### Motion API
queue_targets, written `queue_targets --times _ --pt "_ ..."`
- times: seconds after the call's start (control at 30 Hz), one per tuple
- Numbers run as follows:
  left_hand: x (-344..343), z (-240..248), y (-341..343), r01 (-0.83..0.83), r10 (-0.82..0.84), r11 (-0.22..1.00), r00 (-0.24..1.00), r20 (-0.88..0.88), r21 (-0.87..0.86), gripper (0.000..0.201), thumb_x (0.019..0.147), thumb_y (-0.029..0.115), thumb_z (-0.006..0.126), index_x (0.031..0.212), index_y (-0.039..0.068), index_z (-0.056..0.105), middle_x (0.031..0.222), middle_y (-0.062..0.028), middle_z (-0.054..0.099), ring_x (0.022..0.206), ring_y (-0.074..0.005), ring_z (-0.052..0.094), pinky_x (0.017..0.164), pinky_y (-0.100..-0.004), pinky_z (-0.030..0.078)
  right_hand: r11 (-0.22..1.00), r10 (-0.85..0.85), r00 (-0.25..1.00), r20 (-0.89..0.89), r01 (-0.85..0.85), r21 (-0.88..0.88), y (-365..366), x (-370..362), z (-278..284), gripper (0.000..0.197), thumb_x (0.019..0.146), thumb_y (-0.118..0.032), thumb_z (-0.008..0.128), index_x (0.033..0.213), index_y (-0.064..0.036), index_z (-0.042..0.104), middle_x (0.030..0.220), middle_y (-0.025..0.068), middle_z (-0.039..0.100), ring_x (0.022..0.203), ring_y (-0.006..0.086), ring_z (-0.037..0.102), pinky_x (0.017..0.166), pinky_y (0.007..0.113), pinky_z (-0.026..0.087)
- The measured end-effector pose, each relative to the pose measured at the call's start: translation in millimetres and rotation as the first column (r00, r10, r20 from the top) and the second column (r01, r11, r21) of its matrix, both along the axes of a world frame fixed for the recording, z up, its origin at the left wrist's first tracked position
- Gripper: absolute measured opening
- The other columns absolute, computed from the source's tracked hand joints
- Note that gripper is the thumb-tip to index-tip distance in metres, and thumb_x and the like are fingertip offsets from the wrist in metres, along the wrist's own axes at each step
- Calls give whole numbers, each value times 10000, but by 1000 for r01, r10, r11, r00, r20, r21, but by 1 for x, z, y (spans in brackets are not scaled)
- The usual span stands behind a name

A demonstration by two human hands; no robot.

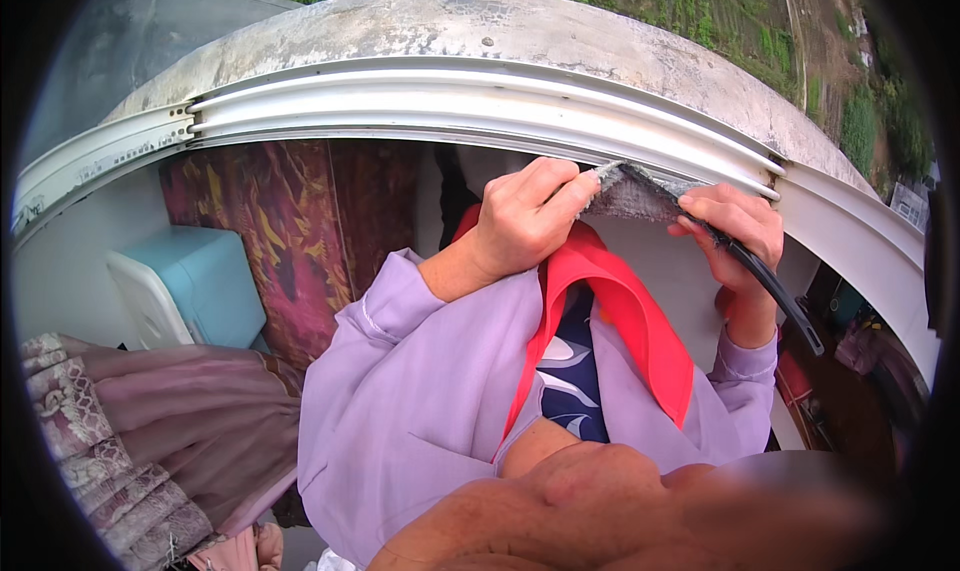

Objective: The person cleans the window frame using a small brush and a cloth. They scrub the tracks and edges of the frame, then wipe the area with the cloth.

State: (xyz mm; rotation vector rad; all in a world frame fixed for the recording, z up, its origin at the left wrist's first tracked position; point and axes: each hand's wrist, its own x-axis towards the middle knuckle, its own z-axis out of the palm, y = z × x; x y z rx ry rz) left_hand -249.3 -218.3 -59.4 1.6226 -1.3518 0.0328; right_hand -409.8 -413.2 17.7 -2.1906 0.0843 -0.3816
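Note:
Both hands are up at the white window frame, working on a grey fuzzy cloth (635, 193). My left hand (535, 211) pinches the cloth's left end between thumb and fingers, close against the inner edge of the window track (450, 96). My right hand (735, 226) closes round the cloth's other end and a curved black strip or handle (765, 276), which juts out below that hand. The cloth is stretched between the hands and peaks near the track's edge. How the black piece joins the cloth is hidden by my right fingers.
Beyond the track lies a weathered concrete ledge (480, 26), with greenery outside far below. A light-blue and white box (205, 286) stands at the left by a patterned dark red panel (265, 241). A brownish lace-edged curtain (190, 411) hangs at lower left.

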Motion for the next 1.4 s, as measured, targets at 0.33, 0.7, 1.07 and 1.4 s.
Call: queue_targets --times 0.33,0.7,1.07,1.4 --pt "27 3 38 -309 313 947 949 -32 83 255 703 -27 812 920 42 697 830 -101 657 689 -236 665 596 -310 537 989 150 974 172 -145 -40 28 59 -19 211 731 8 773 925 -2 689 798 144 686 669 255 703 560 311 556" --pt "33 5 44 -196 201 975 979 -35 108 268 674 -42 809 903 20 684 823 -104 658 654 -229 661 559 -303 527 941 336 930 151 -324 -102 23 74 -26 291 719 -21 705 1000 44 667 867 163 683 717 288 703 579 328 571" --pt "36 -2 23 272 -246 957 945 -215 103 282 754 58 686 1033 26 668 864 -75 625 762 -211 662 578 -310 564 980 97 978 -187 -126 -154 -8 18 25 250 634 69 655 874 12 697 784 157 699 685 282 714 584 321 562" --pt "0 -8 -22 447 -404 890 864 -300 86 353 751 -39 649 1096 38 654 912 -99 639 753 -270 664 642 -344 562 975 -196 891 -410 133 -178 -25 -37 59 155 766 50 695 915 26 660 779 147 680 673 243 700 607 299 534"
